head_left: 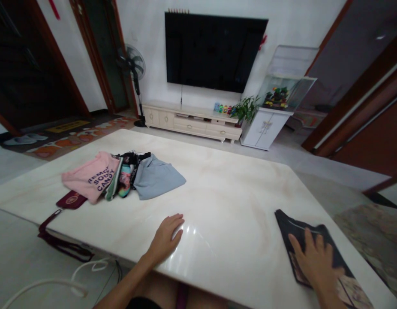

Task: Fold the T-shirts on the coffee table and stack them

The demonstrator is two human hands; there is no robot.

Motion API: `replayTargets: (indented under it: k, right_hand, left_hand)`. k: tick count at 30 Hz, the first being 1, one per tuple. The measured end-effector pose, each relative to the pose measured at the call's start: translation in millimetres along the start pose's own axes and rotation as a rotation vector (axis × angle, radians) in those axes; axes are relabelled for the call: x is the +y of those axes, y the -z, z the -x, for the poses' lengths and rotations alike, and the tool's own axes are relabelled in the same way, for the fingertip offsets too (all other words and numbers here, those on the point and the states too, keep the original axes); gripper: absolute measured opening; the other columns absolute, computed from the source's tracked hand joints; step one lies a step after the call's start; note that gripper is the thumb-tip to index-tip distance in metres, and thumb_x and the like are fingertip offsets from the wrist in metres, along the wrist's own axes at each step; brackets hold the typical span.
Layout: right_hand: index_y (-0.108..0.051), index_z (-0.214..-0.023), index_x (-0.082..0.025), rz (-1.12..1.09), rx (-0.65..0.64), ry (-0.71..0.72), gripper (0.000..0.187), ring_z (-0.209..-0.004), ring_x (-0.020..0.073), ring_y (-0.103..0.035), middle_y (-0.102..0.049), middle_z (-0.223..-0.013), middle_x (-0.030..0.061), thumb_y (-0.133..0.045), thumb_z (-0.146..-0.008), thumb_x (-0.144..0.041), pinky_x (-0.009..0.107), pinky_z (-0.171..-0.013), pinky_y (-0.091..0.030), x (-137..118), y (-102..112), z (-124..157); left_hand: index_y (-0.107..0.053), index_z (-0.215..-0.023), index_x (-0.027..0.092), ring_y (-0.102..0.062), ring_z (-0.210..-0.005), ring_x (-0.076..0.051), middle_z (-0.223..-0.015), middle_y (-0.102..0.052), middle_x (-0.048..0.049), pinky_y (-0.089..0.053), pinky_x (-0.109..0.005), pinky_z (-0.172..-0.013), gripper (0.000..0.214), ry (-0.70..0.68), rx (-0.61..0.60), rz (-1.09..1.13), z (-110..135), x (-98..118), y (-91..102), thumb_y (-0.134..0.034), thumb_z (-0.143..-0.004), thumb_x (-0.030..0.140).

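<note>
My left hand [167, 237] rests on the white marbled table [224, 193] near its front edge, fingers stretched out and nothing in it. At the right end of the table, my right hand [316, 259] lies spread over a dark folded garment [301, 227] that has a beige patterned lower part. Beyond my left hand sits a heap of clothes: a pink garment with lettering [92, 175], a grey-blue cloth [158, 178], and black and multicoloured pieces bunched between them.
A maroon pouch [70, 200] with a strap hangs by the table's left front edge. A white cable [47, 282] lies below. Farther back stand a fan [136, 68], a low TV cabinet [188, 122], a plant [246, 108] and a fish tank [290, 92].
</note>
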State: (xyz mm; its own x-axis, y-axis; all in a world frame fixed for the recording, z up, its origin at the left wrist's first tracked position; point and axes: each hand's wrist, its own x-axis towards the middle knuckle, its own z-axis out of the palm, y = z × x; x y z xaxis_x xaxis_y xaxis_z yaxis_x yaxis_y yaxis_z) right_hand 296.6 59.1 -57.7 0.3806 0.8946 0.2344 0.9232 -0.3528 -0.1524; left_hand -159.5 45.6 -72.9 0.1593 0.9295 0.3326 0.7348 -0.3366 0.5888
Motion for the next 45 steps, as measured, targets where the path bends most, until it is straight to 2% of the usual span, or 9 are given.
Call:
replayTargets:
  k: [7,14,17,21,28,34,37,41,45]
  right_hand:
    - [-0.040,-0.132,-0.006,-0.009,0.020,-0.061,0.081,-0.127,0.0406,-0.028,-0.037,-0.137,0.0239,-0.011,-0.079,-0.059,0.070,-0.092,-0.022,-13,-8,21]
    - [-0.060,-0.099,-0.010,-0.321,0.137,0.250,0.061,-0.106,0.0313,-0.054,-0.059,-0.109,0.0211,-0.028,-0.082,-0.060,0.046,-0.092,-0.041,-45,-15,77]
    - [-0.059,-0.097,-0.013,-0.358,0.207,0.368,0.052,-0.105,0.0309,-0.052,-0.059,-0.105,0.0189,-0.031,-0.085,-0.055,0.048,-0.090,-0.042,-70,-25,108]
    - [-0.057,-0.100,-0.010,-0.304,0.275,0.383,0.052,-0.110,0.0328,-0.048,-0.056,-0.109,0.0214,-0.030,-0.087,-0.052,0.050,-0.090,-0.040,-86,-27,120]
    - [-0.056,-0.103,-0.011,-0.292,0.254,0.344,0.049,-0.112,0.0307,-0.046,-0.055,-0.113,0.0197,-0.030,-0.088,-0.050,0.048,-0.092,-0.039,-87,-22,122]
    - [-0.058,-0.102,-0.006,-0.299,0.248,0.349,0.052,-0.111,0.0316,-0.047,-0.056,-0.110,0.0232,-0.031,-0.088,-0.049,0.049,-0.093,-0.038,-87,-24,120]
    - [-0.059,-0.101,-0.008,-0.381,0.245,0.326,0.053,-0.111,0.0330,-0.048,-0.057,-0.110,0.0228,-0.034,-0.085,-0.051,0.052,-0.092,-0.039,-82,-31,118]
    - [-0.054,-0.115,-0.017,-0.598,0.080,0.346,0.049,-0.109,0.0280,-0.053,-0.058,-0.116,0.0136,-0.040,-0.079,-0.048,0.047,-0.091,-0.043,-90,-32,119]
    - [-0.056,-0.115,-0.019,-0.635,-0.026,0.327,0.047,-0.113,0.0293,-0.050,-0.058,-0.117,0.0129,-0.044,-0.080,-0.048,0.049,-0.096,-0.039,-122,-18,125]
  left_hand:
    - [-0.061,-0.102,0.021,-0.057,-0.105,-0.021,-0.110,-0.064,-0.0064,-0.044,-0.040,-0.094,0.026,0.110,-0.006,0.136,-18,-3,12.4,-0.047,-0.083,0.029]
    - [-0.054,-0.112,0.012,-0.047,-0.115,-0.022,-0.119,-0.055,-0.0123,-0.035,-0.039,-0.101,0.033,0.267,0.412,-0.194,-109,-57,87.3,-0.036,-0.085,0.021]
    - [-0.054,-0.110,0.010,-0.048,-0.114,-0.021,-0.118,-0.055,-0.0133,-0.035,-0.035,-0.100,0.035,0.303,0.325,-0.241,-143,-72,95.0,-0.034,-0.082,0.012]
    - [-0.061,-0.087,0.013,-0.056,-0.101,-0.023,-0.098,-0.065,-0.0115,-0.041,-0.033,-0.089,0.019,0.321,0.146,-0.223,-162,-78,76.7,-0.046,-0.075,0.015]
    - [-0.058,-0.070,0.016,-0.060,-0.081,-0.025,-0.075,-0.064,-0.0086,-0.044,-0.033,-0.072,0.011,0.358,0.086,-0.170,-157,-65,62.7,-0.049,-0.076,0.017]
    - [-0.055,-0.093,0.017,-0.056,-0.082,-0.015,-0.089,-0.062,-0.0034,-0.043,-0.024,-0.074,0.024,0.049,0.150,0.036,-130,26,70.8,-0.035,-0.089,0.030]
    - [-0.058,-0.091,0.018,-0.056,-0.078,-0.014,-0.086,-0.062,-0.0025,-0.043,-0.023,-0.071,0.021,-0.260,-0.172,0.173,-85,67,59.3,-0.039,-0.088,0.027]
    - [-0.064,-0.089,0.019,-0.058,-0.072,-0.016,-0.080,-0.065,-0.0026,-0.044,-0.024,-0.068,0.017,-0.436,-0.725,0.075,-32,81,30.2,-0.051,-0.078,0.017]
    - [-0.062,-0.099,0.018,-0.059,-0.078,-0.017,-0.087,-0.064,-0.0045,-0.045,-0.027,-0.074,0.023,-0.368,-0.667,0.129,-22,87,17.2,-0.049,-0.080,0.018]
